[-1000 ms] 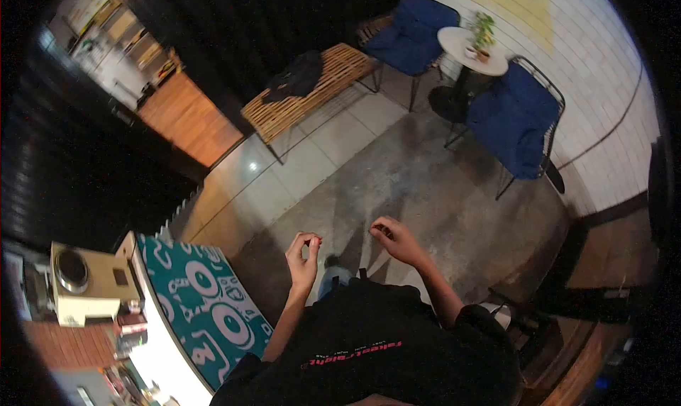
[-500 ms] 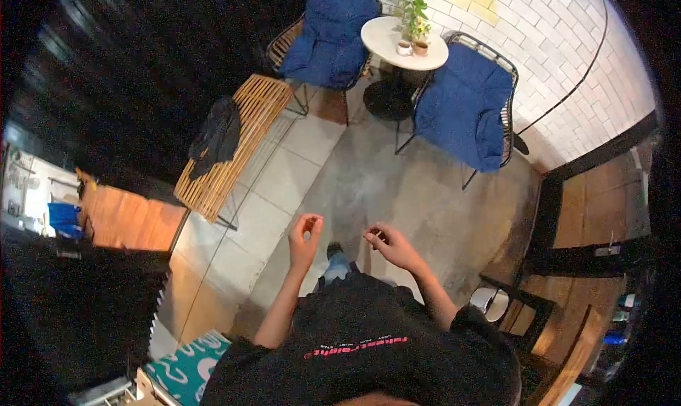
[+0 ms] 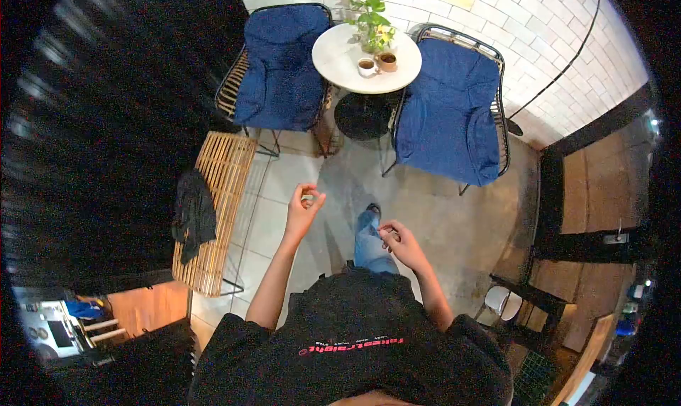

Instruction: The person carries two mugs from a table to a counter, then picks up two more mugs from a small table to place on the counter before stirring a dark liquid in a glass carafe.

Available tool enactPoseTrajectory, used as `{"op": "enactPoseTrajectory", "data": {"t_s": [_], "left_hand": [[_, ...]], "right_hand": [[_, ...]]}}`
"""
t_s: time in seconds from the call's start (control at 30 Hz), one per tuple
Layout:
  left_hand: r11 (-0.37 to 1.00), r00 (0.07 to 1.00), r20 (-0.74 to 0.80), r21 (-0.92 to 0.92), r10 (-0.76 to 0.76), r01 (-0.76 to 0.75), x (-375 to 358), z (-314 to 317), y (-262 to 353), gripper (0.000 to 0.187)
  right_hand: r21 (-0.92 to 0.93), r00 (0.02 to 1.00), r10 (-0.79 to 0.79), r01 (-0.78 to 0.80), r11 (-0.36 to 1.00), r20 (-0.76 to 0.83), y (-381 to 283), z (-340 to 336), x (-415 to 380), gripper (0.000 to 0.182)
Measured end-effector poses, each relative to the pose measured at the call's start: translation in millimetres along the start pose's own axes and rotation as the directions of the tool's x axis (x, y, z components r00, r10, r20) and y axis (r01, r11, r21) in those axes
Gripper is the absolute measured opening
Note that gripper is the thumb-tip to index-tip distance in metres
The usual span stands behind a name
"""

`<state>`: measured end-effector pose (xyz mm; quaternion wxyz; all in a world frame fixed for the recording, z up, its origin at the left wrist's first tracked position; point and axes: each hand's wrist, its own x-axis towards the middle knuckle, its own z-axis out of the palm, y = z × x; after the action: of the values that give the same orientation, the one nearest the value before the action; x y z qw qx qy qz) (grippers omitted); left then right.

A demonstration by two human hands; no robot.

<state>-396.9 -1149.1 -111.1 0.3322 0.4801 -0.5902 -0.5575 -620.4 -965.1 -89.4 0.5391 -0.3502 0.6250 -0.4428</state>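
My left hand (image 3: 303,213) is raised over the floor with its fingers loosely curled and the thumb apart from them; nothing is between them. Palm down, my right hand (image 3: 402,245) hangs in front of my jeans (image 3: 369,246), its fingers bent but loose, and I see nothing held in it. Neither hand touches any furniture. Ahead stands a round white table (image 3: 333,55) bearing a white cup (image 3: 367,68), a brown cup (image 3: 386,63) and a leafy plant (image 3: 369,19). Both cups hold a dark drink.
Blue-cushioned chairs flank the table, one left (image 3: 284,73) and one right (image 3: 450,115). At left a slatted wooden bench (image 3: 230,179) carries a dark garment (image 3: 195,211). A white-tiled wall (image 3: 546,44) closes the far side. A white round object (image 3: 502,303) is at lower right.
I have stepped forward, so the table and chairs are nearer and the cups show their tops. The bench has shifted left and down. My hands stay raised and apart, the left a little higher.
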Motion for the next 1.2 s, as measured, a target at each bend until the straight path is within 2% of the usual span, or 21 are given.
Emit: {"op": "enactPoseTrajectory", "data": {"t_s": [0.07,0.1,0.17,0.2,0.23,0.3,0.37,0.43,0.5,0.57,0.63,0.7,0.8,0.9,0.93,1.0,1.07,1.13,1.17,1.2], "left_hand": [[0.992,0.992,0.039,-0.030,-0.121,0.122,52,16,3,0.048],[0.992,0.991,0.049,-0.018,-0.123,0.124,79,24,6,0.048],[0.970,0.967,0.107,-0.048,-0.232,0.238,136,40,10,0.062],[0.969,0.964,0.117,-0.039,-0.238,0.244,165,46,8,0.062],[0.976,0.972,0.099,-0.004,-0.215,0.216,194,53,5,0.067],[0.979,0.975,0.090,0.027,-0.204,0.202,248,70,7,0.073],[0.973,0.986,0.061,0.180,-0.155,0.142,307,85,27,0.081],[0.968,0.985,0.092,0.217,-0.147,0.124,378,103,11,0.087],[0.908,0.986,0.122,0.390,0.116,-0.155,440,127,13,0.095],[0.853,0.986,0.143,0.499,0.091,-0.151,507,154,-13,0.102],[0.863,0.981,0.189,0.486,0.053,-0.140,551,177,-16,0.106],[0.829,0.962,0.250,0.512,0.108,-0.226,576,193,-26,0.109],[0.809,0.952,0.299,0.544,0.061,-0.222,594,212,-20,0.111],[0.818,0.952,0.305,0.543,0.015,-0.187,612,223,-26,0.110],[0.814,0.943,0.323,0.526,0.077,-0.247,615,222,-27,0.107],[0.784,0.927,0.339,0.527,0.160,-0.328,619,221,-28,0.096],[0.780,0.917,0.375,0.530,0.135,-0.332,627,220,-38,0.091],[0.773,0.888,0.435,0.510,0.148,-0.379,633,219,-40,0.083],[0.772,0.887,0.440,0.512,0.139,-0.375,637,219,-38,0.083],[0.770,0.856,0.502,0.496,0.124,-0.402,642,218,-38,0.082]], "right_hand": [[0.007,0.999,-0.033,0.033,0.999,-0.023,-11,-21,53,0.020],[0.020,0.999,-0.030,0.031,0.999,-0.031,-8,-32,82,0.020],[-0.123,0.990,-0.078,0.063,0.990,-0.121,0,-56,142,0.025],[-0.156,0.987,-0.056,0.032,0.987,-0.153,-7,-68,169,0.031],[-0.149,0.986,-0.046,0.022,0.989,-0.161,-24,-78,194,0.031],[-0.270,0.966,-0.066,-0.005,0.963,-0.252,-53,-100,241,0.036],[-0.297,0.952,-0.100,0.011,0.955,-0.289,-53,-125,300,0.040],[-0.448,0.928,-0.179,0.014,0.894,-0.327,-66,-147,355,0.045],[-0.441,0.913,-0.143,-0.044,0.896,-0.382,-68,-161,410,0.048],[-0.451,0.890,-0.132,-0.090,0.888,-0.437,-68,-184,468,0.051],[-0.498,0.859,-0.222,-0.044,0.866,-0.461,-58,-200,524,0.060],[-0.509,0.836,-0.238,-0.056,0.859,-0.494,-47,-215,575,0.065],[-0.512,0.796,-0.261,-0.070,0.856,-0.546,-38,-229,629,0.076],[-0.559,0.820,-0.268,-0.075,0.826,-0.506,-45,-245,666,0.083],[-0.596,0.843,-0.271,-0.071,0.800,-0.465,-47,-247,674,0.085],[-0.647,0.887,-0.218,-0.111,0.754,-0.406,-54,-251,684,0.089],[-0.669,0.907,-0.184,-0.131,0.732,-0.380,-67,-255,694,0.090],[-0.730,0.937,-0.020,-0.258,0.633,-0.349,-78,-253,702,0.088],[-0.725,0.937,-0.011,-0.263,0.636,-0.350,-81,-253,704,0.088],[-0.775,0.947,-0.016,-0.253,0.579,-0.322,-82,-252,706,0.086]]}}
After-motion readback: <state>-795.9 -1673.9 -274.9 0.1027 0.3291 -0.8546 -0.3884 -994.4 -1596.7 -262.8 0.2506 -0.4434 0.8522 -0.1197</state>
